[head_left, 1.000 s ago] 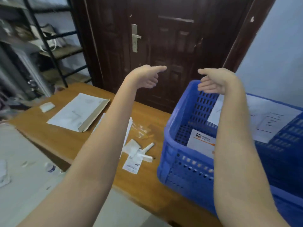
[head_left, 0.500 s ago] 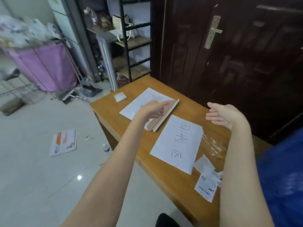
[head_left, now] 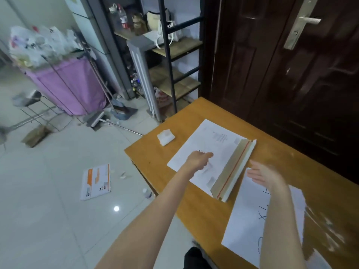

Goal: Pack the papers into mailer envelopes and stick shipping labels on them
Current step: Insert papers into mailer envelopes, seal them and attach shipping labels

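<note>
A white mailer envelope (head_left: 206,148) lies flat on the wooden table (head_left: 194,206), its flap (head_left: 235,167) folded open to the right with a red strip along it. My left hand (head_left: 198,159) hovers over or rests on the envelope's middle, fingers reaching forward; whether it touches is unclear. A white sheet of paper (head_left: 244,216) with blue handwriting lies to the right of the envelope. My right hand (head_left: 262,175) is over that sheet's far edge, fingers straight and blurred, holding nothing.
A small white folded piece (head_left: 165,136) lies near the table's far left corner. Another mailer (head_left: 96,181) with orange print lies on the tiled floor. A dark door (head_left: 291,65), a black shelf rack (head_left: 174,55) and a purple cart (head_left: 66,84) stand behind.
The view swung left from the blue crate to the table. Both hands came down: the left onto the envelope, the right toward the handwritten sheet.
</note>
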`<action>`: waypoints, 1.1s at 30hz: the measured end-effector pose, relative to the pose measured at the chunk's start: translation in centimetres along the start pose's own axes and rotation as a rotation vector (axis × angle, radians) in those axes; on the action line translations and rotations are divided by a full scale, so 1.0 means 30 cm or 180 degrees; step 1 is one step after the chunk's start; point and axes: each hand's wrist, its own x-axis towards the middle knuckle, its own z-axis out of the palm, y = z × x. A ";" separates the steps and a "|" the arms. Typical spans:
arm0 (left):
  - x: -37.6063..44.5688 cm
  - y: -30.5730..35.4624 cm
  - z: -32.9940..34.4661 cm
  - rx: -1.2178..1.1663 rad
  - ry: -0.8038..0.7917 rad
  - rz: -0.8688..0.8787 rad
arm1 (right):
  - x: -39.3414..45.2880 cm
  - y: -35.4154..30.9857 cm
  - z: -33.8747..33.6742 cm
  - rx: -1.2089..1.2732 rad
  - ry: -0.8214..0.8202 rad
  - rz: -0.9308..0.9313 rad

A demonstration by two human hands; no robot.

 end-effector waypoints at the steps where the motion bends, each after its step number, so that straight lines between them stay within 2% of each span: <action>1: 0.045 0.007 -0.025 -0.0025 0.0051 -0.0011 | 0.033 -0.011 0.020 0.0015 0.0049 0.0004; 5: 0.199 0.029 -0.124 -0.0116 0.0296 -0.0105 | 0.111 -0.035 0.051 0.0112 0.0208 0.0143; 8: 0.302 0.042 -0.169 -0.0217 0.0270 -0.0185 | 0.171 -0.022 0.060 0.0131 0.0543 0.0193; 12: 0.405 0.043 -0.197 -0.0135 0.0354 -0.0236 | 0.207 0.007 0.114 -0.0271 0.0879 0.0355; 16: 0.486 0.031 -0.224 0.1138 0.0735 0.0123 | 0.223 0.013 0.198 -0.0399 0.1148 0.0565; 21: 0.560 0.000 -0.225 0.2296 0.0351 -0.0241 | 0.364 0.150 0.249 -0.0258 0.1379 0.0926; 23: 0.566 -0.006 -0.207 0.2670 0.0344 -0.0174 | 0.351 0.137 0.276 -0.0144 0.1512 0.0984; 31: 0.577 -0.030 -0.133 0.3052 0.0665 0.0154 | 0.301 0.080 0.280 0.0070 0.1809 0.0898; 33: 0.562 -0.029 -0.113 0.3022 0.0885 0.0515 | 0.302 0.087 0.257 0.0175 0.1876 0.0915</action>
